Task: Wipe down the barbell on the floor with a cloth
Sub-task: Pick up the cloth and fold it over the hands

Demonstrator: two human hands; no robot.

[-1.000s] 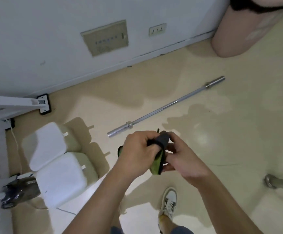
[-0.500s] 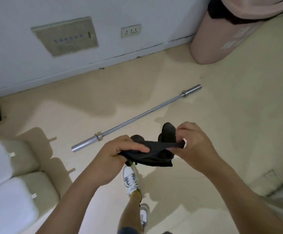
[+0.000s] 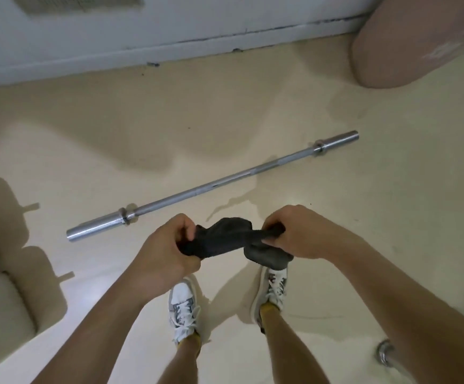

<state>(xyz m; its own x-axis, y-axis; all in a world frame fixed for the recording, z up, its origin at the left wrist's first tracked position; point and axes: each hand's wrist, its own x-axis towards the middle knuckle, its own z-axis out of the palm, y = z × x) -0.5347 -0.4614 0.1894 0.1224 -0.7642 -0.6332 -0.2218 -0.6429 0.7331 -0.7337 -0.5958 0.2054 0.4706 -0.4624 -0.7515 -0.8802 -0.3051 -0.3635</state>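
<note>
A bare silver barbell (image 3: 211, 187) lies on the cream floor, running from lower left to upper right, with no plates on its sleeves. A dark grey cloth (image 3: 225, 239) is stretched between my two hands, in the air in front of the bar and above my feet. My left hand (image 3: 164, 250) grips the cloth's left end. Its right end is clenched in my right hand (image 3: 294, 234), with a fold hanging below. Neither hand touches the barbell.
My two white sneakers (image 3: 182, 306) stand on the floor just short of the bar. Cream padded cushions (image 3: 0, 300) sit at the left edge. A large pink rounded object (image 3: 408, 42) stands at the back right by the white wall. A metal tube end (image 3: 384, 356) shows at the lower right.
The view has tilted down and closer to the barbell. My hands have pulled the cloth out wider between them; both feet now stand side by side.
</note>
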